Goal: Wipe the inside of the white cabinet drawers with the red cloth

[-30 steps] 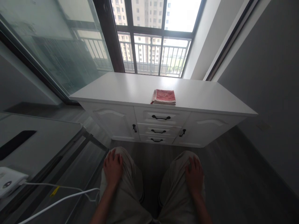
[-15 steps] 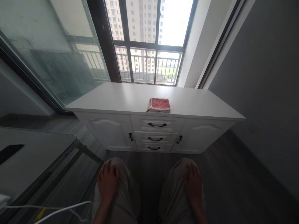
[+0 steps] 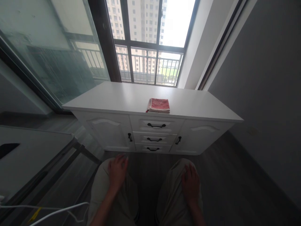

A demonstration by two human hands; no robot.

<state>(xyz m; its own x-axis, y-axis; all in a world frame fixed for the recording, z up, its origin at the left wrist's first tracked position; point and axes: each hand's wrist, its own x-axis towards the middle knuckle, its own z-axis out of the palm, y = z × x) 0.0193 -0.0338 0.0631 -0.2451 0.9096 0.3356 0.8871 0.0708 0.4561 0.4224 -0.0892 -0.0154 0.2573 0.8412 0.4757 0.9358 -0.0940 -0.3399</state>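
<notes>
My left hand point(image 3: 118, 172) is over the inner side of my left knee, fingers apart and holding nothing. On my right knee rests my right hand point(image 3: 190, 181), its fingers stretched out over the light trousers point(image 3: 174, 185). In front of both knees stands a white cabinet point(image 3: 113, 97) with a door on each side and three drawers in the middle, all closed. A folded red cloth point(image 3: 159, 104) with pale edges lies on the cabinet top near its front edge, beyond the reach of either hand as they now lie.
Left of my legs is a pale table point(image 3: 35, 150) with a dark object point(image 3: 8, 150) on it and a dark frame. White cables point(image 3: 61, 212) run beside my left leg. Behind the cabinet are windows point(image 3: 145, 59); a grey wall point(image 3: 265, 78) rises on the right.
My left hand has lifted from the top of the knee and shifted right and forward. My right hand stays on its knee. The view has turned slightly; the cloth and cabinet are unmoved.
</notes>
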